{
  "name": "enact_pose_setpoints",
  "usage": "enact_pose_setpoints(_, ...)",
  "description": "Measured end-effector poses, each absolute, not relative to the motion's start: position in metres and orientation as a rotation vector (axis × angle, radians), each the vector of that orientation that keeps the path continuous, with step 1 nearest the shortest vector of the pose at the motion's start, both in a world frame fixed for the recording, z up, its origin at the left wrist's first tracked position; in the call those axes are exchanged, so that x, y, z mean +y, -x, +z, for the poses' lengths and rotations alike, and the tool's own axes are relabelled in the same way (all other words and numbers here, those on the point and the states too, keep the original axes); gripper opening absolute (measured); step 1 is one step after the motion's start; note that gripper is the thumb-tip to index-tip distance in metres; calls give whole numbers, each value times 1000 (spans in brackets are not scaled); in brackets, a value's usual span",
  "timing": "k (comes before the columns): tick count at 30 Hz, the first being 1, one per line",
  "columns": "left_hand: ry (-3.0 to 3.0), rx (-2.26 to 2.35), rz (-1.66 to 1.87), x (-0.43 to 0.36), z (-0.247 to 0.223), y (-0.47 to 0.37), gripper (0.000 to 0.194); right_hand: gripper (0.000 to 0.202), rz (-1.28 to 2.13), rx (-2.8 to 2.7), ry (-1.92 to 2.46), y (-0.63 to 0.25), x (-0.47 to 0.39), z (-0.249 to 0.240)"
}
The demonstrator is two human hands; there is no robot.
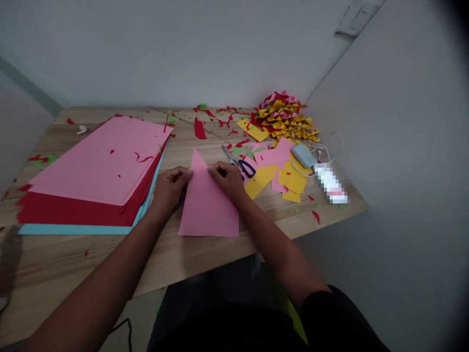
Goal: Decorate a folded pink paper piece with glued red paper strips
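A sheet of pink paper (210,210), narrowing to a point at its far end, lies in front of me near the table's front edge. My left hand (171,188) pinches its left edge close to the tip. On the opposite edge, my right hand (227,180) grips the paper between thumb and fingers. Scissors (246,167) with dark blue handles rest just beyond my right hand, their blades partly spread. To the left is a stack of large pink sheets (106,161), with red paper (73,214) and light blue paper (76,229) beneath.
Cut yellow pieces (293,180) and pink pieces (274,155) lie at the right. Behind them stands a pile of folded paper (287,117). A power bank (304,156) with a white cable and a blurred phone (330,183) sit at the right edge. Red and green scraps are scattered about.
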State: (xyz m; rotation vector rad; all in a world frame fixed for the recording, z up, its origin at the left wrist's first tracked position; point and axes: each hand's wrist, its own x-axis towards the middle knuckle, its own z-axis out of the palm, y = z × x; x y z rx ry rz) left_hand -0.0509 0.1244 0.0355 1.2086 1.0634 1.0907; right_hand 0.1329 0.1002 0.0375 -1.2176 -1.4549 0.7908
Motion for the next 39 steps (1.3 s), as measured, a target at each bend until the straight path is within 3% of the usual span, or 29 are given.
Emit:
enact_pose_setpoints(14,-1570,964,885,113,36,46,31,31,795,-1425,1204,-134,98,40)
enact_pose_setpoints(17,-1595,931,926,116,33,48,25,31,816,-1452,1201,-131,95,40)
enact_pose_setpoints(21,-1533,897,1017,116,32,49,37,33,825,-1474,1201,-127,93,40)
enact_pose_setpoints(31,-1541,830,975,113,37,48,45,28,814,-1442,1222,-126,94,39)
enact_pose_setpoints(39,-1466,944,1080,112,34,44,40,36,944,-1523,1249,-125,98,36)
